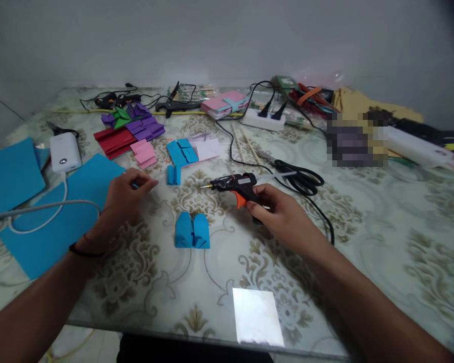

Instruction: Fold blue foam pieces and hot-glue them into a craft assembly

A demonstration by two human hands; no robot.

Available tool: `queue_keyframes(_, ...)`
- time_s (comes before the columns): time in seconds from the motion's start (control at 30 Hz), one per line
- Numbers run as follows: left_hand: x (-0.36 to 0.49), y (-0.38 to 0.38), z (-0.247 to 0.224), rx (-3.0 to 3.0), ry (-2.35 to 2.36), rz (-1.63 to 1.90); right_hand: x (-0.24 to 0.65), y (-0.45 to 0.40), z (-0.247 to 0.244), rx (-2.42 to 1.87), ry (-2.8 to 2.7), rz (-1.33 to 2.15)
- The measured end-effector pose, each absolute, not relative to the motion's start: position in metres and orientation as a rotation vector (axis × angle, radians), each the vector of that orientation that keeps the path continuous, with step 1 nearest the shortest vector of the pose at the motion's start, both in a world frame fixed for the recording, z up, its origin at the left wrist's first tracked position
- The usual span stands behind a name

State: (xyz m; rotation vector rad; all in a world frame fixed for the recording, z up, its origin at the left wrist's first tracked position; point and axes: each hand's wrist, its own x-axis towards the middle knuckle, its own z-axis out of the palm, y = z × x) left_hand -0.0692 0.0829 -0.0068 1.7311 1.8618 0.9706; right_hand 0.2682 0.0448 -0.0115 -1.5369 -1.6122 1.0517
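Note:
My right hand [274, 206] is wrapped round the grip of a black hot glue gun [234, 181] with an orange trigger. Its brass nozzle points left, and a clear glue stick [278, 175] sticks out of its back. My left hand [130, 189] hovers at the edge of a blue paper sheet [75, 189], thumb and index finger close together; whether anything is between them cannot be made out. Between the hands, nearer to me, lies a folded blue paper piece [192, 231] with two rounded tops. Farther back is a smaller folded blue piece [173, 175].
Black scissors [302, 176] lie behind the glue gun, near two wooden sticks [249, 145]. A white power strip [263, 120] carries two plugs. Folded red [113, 141], purple [146, 126] and pink papers [144, 153] lie at the back left. A white power bank [65, 151] trails a cable.

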Motion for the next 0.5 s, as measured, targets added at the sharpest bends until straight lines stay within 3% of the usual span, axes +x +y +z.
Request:
queue_keyframes(0.17,-0.068,0.082,-0.005,1.748,1.831,0.947,0.265,0.043,-0.006,-1.343,-1.427,1.182)
queue_keyframes(0.5,-0.062,0.074,-0.003,1.871,1.814,0.775,0.262,0.034,-0.001,-1.473,-1.212,1.377)
